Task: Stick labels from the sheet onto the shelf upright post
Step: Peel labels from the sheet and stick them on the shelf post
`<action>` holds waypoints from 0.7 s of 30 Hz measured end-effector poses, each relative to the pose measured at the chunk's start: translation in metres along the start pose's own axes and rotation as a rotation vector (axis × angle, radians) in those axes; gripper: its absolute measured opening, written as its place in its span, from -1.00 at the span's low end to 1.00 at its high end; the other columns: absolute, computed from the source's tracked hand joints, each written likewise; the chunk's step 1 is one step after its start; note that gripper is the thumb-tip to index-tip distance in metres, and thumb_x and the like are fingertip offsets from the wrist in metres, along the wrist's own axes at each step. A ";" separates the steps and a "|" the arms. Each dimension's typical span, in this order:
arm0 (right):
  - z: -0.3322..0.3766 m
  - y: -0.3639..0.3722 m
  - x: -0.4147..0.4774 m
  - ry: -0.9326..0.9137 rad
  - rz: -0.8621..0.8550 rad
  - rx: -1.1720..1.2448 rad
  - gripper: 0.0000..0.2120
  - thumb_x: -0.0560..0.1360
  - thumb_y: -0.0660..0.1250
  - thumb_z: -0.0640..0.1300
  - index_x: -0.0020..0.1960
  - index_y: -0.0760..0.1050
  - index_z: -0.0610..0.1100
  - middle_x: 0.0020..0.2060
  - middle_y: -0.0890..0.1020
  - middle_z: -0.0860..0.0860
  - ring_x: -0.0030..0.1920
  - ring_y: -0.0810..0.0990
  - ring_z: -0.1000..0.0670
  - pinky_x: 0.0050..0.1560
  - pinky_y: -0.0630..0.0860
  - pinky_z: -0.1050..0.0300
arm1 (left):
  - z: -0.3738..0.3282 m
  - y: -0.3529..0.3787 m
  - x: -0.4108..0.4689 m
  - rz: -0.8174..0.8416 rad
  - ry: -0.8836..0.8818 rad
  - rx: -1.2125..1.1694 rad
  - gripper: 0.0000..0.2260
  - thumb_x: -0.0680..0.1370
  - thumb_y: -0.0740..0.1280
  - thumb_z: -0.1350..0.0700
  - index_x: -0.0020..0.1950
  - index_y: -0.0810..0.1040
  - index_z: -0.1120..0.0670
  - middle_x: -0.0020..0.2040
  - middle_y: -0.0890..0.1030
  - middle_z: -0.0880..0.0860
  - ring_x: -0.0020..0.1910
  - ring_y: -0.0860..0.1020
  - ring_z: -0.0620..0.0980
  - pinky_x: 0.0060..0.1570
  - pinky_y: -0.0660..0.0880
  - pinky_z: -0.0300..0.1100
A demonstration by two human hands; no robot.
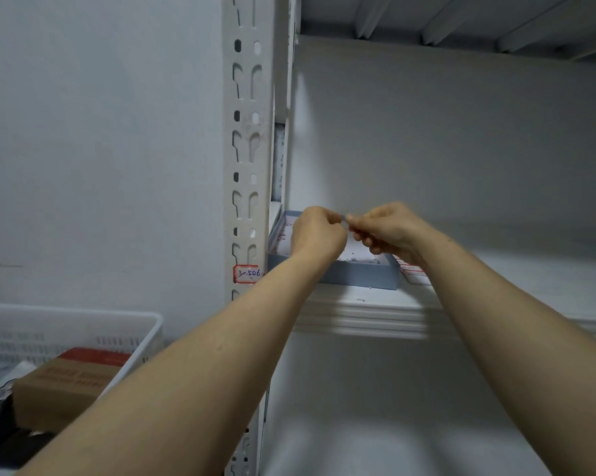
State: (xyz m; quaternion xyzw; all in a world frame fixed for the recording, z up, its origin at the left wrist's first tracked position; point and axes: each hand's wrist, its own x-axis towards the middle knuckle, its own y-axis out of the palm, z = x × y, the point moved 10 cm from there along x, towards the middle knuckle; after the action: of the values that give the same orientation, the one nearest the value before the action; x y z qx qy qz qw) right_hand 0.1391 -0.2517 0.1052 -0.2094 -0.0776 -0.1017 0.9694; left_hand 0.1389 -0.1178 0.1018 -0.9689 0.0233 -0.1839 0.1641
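Note:
The white slotted upright post (247, 139) rises left of centre and carries one red-bordered label (247, 273) reading "3-506". On the shelf board (368, 312) to its right sits a shallow blue-grey box (362, 273). Above that box my left hand (315, 233) and my right hand (387, 228) meet, fingertips pinched together on a small thin piece between them; it is too small and hidden to identify for sure. A label sheet (414, 271) with red-bordered stickers lies on the shelf to the right of the box, partly under my right forearm.
A white plastic basket (128, 324) at the lower left holds a brown cardboard box (63, 383) and dark packets. A plain wall is behind the post. Another shelf board runs overhead.

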 end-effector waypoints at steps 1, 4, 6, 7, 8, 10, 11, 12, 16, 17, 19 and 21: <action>0.002 -0.001 0.000 -0.027 -0.014 -0.044 -0.71 0.42 0.45 -0.15 -0.41 0.46 -0.19 -0.51 0.44 -0.05 -0.54 0.32 0.05 -0.55 0.28 0.28 | -0.001 -0.001 -0.002 -0.002 0.010 0.022 -0.69 0.53 0.21 0.26 0.24 0.55 0.15 0.10 0.63 0.19 0.10 0.58 0.15 0.11 0.55 0.02; 0.004 0.000 0.004 -0.065 -0.039 -0.182 -0.63 0.41 0.44 -0.21 -0.47 0.34 -0.18 -0.54 0.33 -0.07 -0.54 0.27 0.01 -0.53 0.26 0.25 | -0.005 -0.005 -0.010 -0.036 0.048 0.101 -0.63 0.56 0.20 0.25 0.36 0.44 0.15 0.27 0.55 0.15 0.25 0.49 0.12 0.23 0.45 -0.06; 0.005 0.000 0.009 -0.077 -0.066 -0.273 -0.63 0.47 0.37 -0.20 -0.43 0.30 -0.17 -0.51 0.34 -0.08 -0.51 0.28 -0.03 -0.50 0.27 0.20 | -0.008 -0.011 -0.015 -0.077 0.078 0.149 -0.61 0.56 0.19 0.25 0.40 0.40 0.16 0.32 0.49 0.14 0.30 0.44 0.11 0.25 0.39 -0.08; 0.004 0.001 0.010 -0.081 -0.081 -0.318 -0.62 0.49 0.34 -0.16 -0.43 0.28 -0.15 -0.50 0.36 -0.09 -0.50 0.30 -0.04 -0.48 0.28 0.17 | -0.008 -0.012 -0.017 -0.080 0.086 0.160 -0.61 0.56 0.18 0.25 0.41 0.39 0.16 0.34 0.48 0.14 0.31 0.43 0.11 0.27 0.38 -0.07; 0.004 0.001 0.012 -0.079 -0.100 -0.359 -0.60 0.51 0.32 -0.09 -0.43 0.27 -0.13 -0.49 0.39 -0.10 -0.49 0.32 -0.05 -0.45 0.30 0.14 | -0.007 -0.012 -0.019 -0.072 0.090 0.166 -0.60 0.56 0.18 0.25 0.42 0.37 0.16 0.35 0.47 0.14 0.33 0.42 0.10 0.28 0.37 -0.07; 0.005 0.002 0.010 -0.064 -0.130 -0.424 -0.57 0.55 0.22 0.07 -0.41 0.32 -0.14 -0.45 0.47 -0.09 -0.44 0.39 -0.07 -0.37 0.38 0.12 | -0.005 -0.012 -0.020 -0.042 0.085 0.177 -0.58 0.56 0.17 0.26 0.43 0.35 0.17 0.37 0.45 0.14 0.35 0.40 0.10 0.31 0.34 -0.08; 0.006 0.003 0.008 -0.059 -0.128 -0.455 -0.53 0.56 0.16 0.12 -0.40 0.38 -0.15 -0.41 0.53 -0.10 -0.37 0.45 -0.08 -0.28 0.44 0.10 | -0.005 -0.012 -0.021 -0.028 0.084 0.184 -0.58 0.56 0.16 0.27 0.43 0.36 0.17 0.37 0.45 0.14 0.36 0.40 0.10 0.31 0.34 -0.08; 0.007 0.007 0.007 -0.061 -0.104 -0.490 -0.52 0.58 0.12 0.14 -0.36 0.47 -0.16 -0.30 0.60 -0.11 -0.26 0.51 -0.09 -0.14 0.46 0.08 | -0.005 -0.012 -0.022 -0.015 0.085 0.189 -0.59 0.55 0.16 0.27 0.42 0.37 0.18 0.37 0.46 0.14 0.36 0.39 0.11 0.31 0.34 -0.08; 0.014 0.014 -0.001 -0.121 -0.036 -0.561 -0.81 0.51 0.34 -0.18 0.09 0.61 -0.17 -0.08 0.66 -0.08 -0.15 0.62 -0.03 -0.07 0.45 0.17 | -0.010 -0.013 -0.022 -0.013 0.101 0.199 -0.58 0.56 0.17 0.26 0.43 0.37 0.17 0.38 0.45 0.15 0.37 0.39 0.12 0.33 0.34 -0.07; 0.016 0.009 -0.003 -0.133 -0.091 -0.594 -0.85 0.45 0.37 -0.22 0.01 0.64 -0.11 -0.21 0.68 -0.05 -0.30 0.63 -0.01 -0.17 0.48 0.17 | -0.012 -0.014 -0.023 -0.022 0.112 0.209 -0.59 0.55 0.17 0.25 0.41 0.39 0.18 0.37 0.46 0.15 0.36 0.40 0.12 0.32 0.36 -0.06; 0.022 0.004 -0.011 -0.129 -0.177 -0.746 -0.90 0.39 0.40 -0.20 -0.24 0.63 -0.02 -0.40 0.64 0.01 -0.42 0.60 0.03 -0.21 0.50 0.17 | -0.017 -0.016 -0.027 -0.055 0.170 0.233 -0.63 0.54 0.16 0.27 0.35 0.44 0.21 0.34 0.48 0.16 0.32 0.42 0.13 0.29 0.38 -0.04; 0.023 0.010 -0.018 -0.101 -0.176 -0.922 -0.90 0.41 0.36 -0.15 -0.28 0.57 -0.03 -0.40 0.58 0.01 -0.31 0.55 -0.02 -0.15 0.41 0.18 | -0.028 -0.021 -0.040 -0.099 0.289 0.208 -0.62 0.54 0.17 0.29 0.36 0.44 0.21 0.33 0.48 0.16 0.30 0.44 0.11 0.28 0.38 -0.06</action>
State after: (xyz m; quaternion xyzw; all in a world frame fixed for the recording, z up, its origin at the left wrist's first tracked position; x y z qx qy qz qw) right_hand 0.1216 -0.2298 0.1189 -0.6153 -0.0890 -0.1970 0.7581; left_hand 0.0915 -0.1027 0.1192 -0.9102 -0.0201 -0.3305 0.2489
